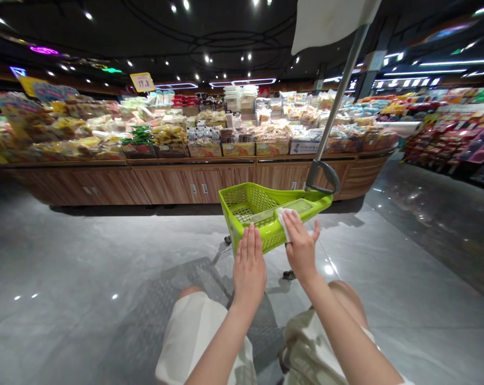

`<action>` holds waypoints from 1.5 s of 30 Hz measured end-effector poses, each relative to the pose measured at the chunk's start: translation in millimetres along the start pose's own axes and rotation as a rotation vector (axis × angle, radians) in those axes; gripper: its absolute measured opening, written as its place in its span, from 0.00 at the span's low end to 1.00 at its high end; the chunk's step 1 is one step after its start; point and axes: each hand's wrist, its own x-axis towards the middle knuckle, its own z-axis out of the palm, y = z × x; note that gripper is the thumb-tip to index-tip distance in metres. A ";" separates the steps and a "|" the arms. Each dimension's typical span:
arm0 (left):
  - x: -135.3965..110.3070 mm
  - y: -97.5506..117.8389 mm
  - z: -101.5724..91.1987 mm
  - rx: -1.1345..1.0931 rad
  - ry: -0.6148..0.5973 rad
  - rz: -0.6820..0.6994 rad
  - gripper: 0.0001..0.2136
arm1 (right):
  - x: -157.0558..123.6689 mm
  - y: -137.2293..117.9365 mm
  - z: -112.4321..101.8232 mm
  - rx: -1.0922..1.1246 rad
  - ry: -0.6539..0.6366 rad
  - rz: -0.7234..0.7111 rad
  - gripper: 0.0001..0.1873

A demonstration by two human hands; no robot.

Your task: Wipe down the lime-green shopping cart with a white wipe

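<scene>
A lime-green wheeled shopping basket (242, 206) stands on the floor in front of me, its grey pull handle (338, 107) rising up to the right. My left hand (248, 267) lies flat with fingers straight and together against the basket's near wall. My right hand (301, 248) presses a white tissue (285, 220) onto the basket's near rim, fingers spread over it. My knees in light shorts show below.
A long wooden display counter (185, 182) piled with packaged snacks runs across the back. More shelves (450, 133) stand at the right. A yellow price sign (142, 82) hangs above. Glossy grey floor (65, 256) spreads around the basket.
</scene>
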 end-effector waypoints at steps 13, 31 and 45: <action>2.5 -23.0 -29.4 -0.020 0.070 -0.098 0.32 | 9.8 120.5 -8.2 -0.064 -0.062 0.188 0.41; 27.7 2.9 -1.2 -0.011 -0.011 0.124 0.32 | -10.0 10.9 17.2 0.118 -0.014 -0.052 0.40; 23.5 -13.7 -7.6 -0.048 -0.019 0.122 0.30 | -12.6 2.8 20.7 0.080 -0.011 -0.181 0.39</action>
